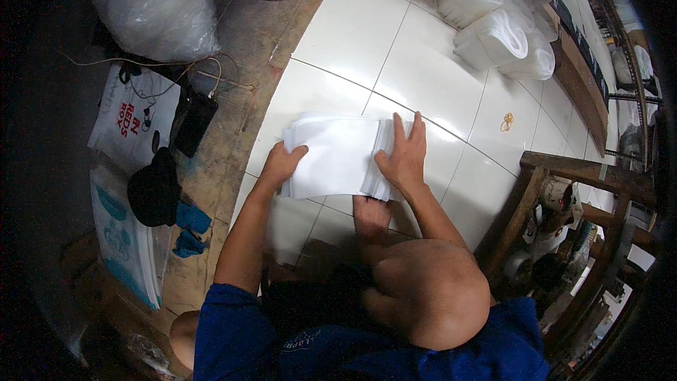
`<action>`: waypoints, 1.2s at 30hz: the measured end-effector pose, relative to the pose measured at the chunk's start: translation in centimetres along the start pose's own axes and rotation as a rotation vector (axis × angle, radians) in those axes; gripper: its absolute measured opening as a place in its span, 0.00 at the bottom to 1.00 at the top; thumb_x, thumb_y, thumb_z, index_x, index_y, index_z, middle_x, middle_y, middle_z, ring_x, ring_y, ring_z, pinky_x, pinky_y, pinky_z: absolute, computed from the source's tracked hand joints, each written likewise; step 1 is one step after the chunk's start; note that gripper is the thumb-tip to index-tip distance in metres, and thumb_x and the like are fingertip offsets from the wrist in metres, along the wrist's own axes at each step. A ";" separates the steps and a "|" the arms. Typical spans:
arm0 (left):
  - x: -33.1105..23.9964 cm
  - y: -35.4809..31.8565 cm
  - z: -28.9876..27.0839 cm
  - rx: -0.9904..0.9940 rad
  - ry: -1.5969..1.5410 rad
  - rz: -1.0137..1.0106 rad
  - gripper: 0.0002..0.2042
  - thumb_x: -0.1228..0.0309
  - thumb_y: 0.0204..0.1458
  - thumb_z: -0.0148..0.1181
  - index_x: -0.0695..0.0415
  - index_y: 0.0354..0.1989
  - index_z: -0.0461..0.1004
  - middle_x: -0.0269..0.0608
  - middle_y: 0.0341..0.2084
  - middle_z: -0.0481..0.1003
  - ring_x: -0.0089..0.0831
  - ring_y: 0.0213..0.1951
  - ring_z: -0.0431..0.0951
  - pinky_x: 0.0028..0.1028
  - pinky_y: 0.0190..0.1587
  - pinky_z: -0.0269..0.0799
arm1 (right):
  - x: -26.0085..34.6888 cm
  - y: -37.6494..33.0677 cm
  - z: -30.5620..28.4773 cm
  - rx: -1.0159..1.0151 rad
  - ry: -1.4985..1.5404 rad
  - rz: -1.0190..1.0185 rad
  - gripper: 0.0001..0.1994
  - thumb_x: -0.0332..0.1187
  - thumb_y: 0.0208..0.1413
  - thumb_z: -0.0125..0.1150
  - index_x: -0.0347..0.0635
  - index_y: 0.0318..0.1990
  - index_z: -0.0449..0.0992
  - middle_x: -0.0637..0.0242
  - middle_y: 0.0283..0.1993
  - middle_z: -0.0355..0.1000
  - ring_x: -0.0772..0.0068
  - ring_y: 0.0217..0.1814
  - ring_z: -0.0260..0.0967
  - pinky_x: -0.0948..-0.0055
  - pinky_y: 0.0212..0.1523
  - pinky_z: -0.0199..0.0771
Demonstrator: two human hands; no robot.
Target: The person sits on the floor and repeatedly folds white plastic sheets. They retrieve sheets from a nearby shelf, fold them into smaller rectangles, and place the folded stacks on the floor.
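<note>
Just above the white tiled floor, in front of me, is a stack of thin white plastic sheets. Its right side is fanned into several layered edges. My left hand grips the left edge, thumb on top and the other fingers hidden beneath. At the right edge, my right hand holds the stack with its thumb on the fanned layers and its fingers stretched along the side. My bare foot shows at the stack's near edge, below my bent knee.
Folded white plastic bundles line the floor at far right. Yellow rubber bands lie on the tiles. A wooden frame stands at right. On the left are a phone, a black cap and a large clear plastic bag.
</note>
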State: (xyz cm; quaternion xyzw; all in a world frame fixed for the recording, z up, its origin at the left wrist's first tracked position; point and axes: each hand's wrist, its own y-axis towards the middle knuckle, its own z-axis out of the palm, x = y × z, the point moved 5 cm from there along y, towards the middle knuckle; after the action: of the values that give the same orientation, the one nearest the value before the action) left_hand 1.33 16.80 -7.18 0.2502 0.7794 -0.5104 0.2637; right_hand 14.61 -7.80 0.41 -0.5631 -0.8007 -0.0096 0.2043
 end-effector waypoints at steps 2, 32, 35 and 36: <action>0.4 0.5 0.1 -0.010 0.035 0.014 0.28 0.57 0.50 0.59 0.73 0.49 0.72 0.61 0.42 0.77 0.46 0.44 0.79 0.38 0.49 0.71 | -0.8 0.3 0.4 -0.068 0.167 0.086 0.53 0.44 0.38 0.72 0.36 0.70 0.45 0.32 0.70 0.39 0.32 0.71 0.42 0.47 0.67 0.53; 4.1 0.1 -6.8 -0.111 -0.155 -0.135 0.25 0.57 0.60 0.48 0.69 0.54 0.70 0.53 0.42 0.77 0.39 0.44 0.77 0.34 0.50 0.69 | -1.9 -0.5 5.1 -0.020 0.236 0.221 0.53 0.42 0.38 0.73 0.30 0.67 0.44 0.37 0.55 0.58 0.39 0.58 0.56 0.49 0.59 0.61; 5.6 0.2 -10.7 -0.213 -0.099 -0.158 0.26 0.56 0.59 0.50 0.69 0.55 0.69 0.52 0.44 0.76 0.38 0.45 0.76 0.35 0.52 0.68 | -1.9 -0.5 5.3 -0.026 0.251 0.208 0.53 0.42 0.39 0.73 0.30 0.67 0.44 0.37 0.55 0.58 0.39 0.57 0.56 0.48 0.58 0.62; 4.5 -0.4 -11.9 -0.267 -0.095 -0.124 0.26 0.56 0.59 0.50 0.69 0.55 0.69 0.51 0.44 0.76 0.38 0.45 0.76 0.35 0.53 0.67 | -2.1 -0.5 5.3 -0.031 0.256 0.213 0.53 0.42 0.39 0.73 0.30 0.67 0.44 0.37 0.55 0.58 0.39 0.57 0.56 0.48 0.58 0.62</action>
State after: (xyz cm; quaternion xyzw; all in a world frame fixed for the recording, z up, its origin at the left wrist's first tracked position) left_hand -4.12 28.28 -5.91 0.1395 0.8410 -0.4286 0.2992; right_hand 13.05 -8.53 -5.05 -0.6421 -0.7035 -0.0722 0.2959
